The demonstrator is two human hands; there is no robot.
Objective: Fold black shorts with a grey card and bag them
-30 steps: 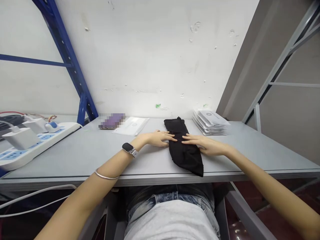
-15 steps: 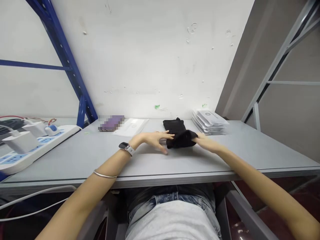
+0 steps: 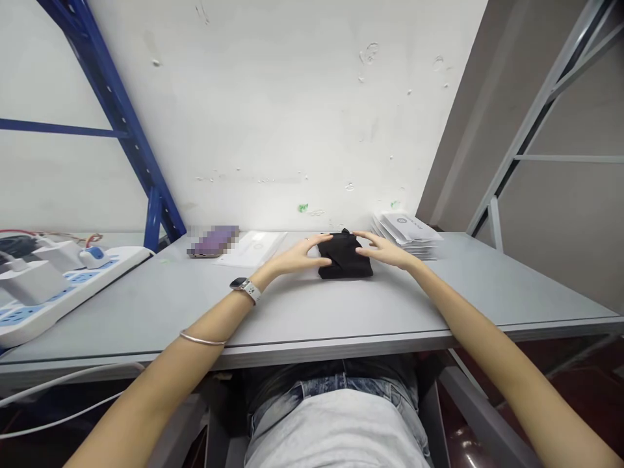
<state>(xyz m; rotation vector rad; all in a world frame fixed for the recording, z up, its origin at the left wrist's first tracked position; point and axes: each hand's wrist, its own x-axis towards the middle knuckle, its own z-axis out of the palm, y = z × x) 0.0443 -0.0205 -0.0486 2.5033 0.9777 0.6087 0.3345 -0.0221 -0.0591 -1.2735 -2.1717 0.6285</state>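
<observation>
A folded black cloth item (image 3: 345, 260) lies on the grey table (image 3: 302, 312), in front of the wall. My left hand (image 3: 301, 255) is at its left side, thumb and fingers spread, fingertips at the cloth's edge. At the right side, my right hand (image 3: 386, 251) has its fingers apart, with the thumb and fingertips touching the cloth's top right part. Neither hand is closed round it. On my left wrist are a watch and, farther down, a silver bangle.
A stack of white envelopes (image 3: 407, 235) stands behind my right hand. A white packet (image 3: 251, 249) and a purple phone-like object (image 3: 214, 241) lie at the back left. A power strip (image 3: 73, 292) with chargers is at the far left.
My right hand has let go of the cloth's lifted front flap and moved back to its right side. The cloth now lies folded more compactly. My left hand has shifted slightly back.
</observation>
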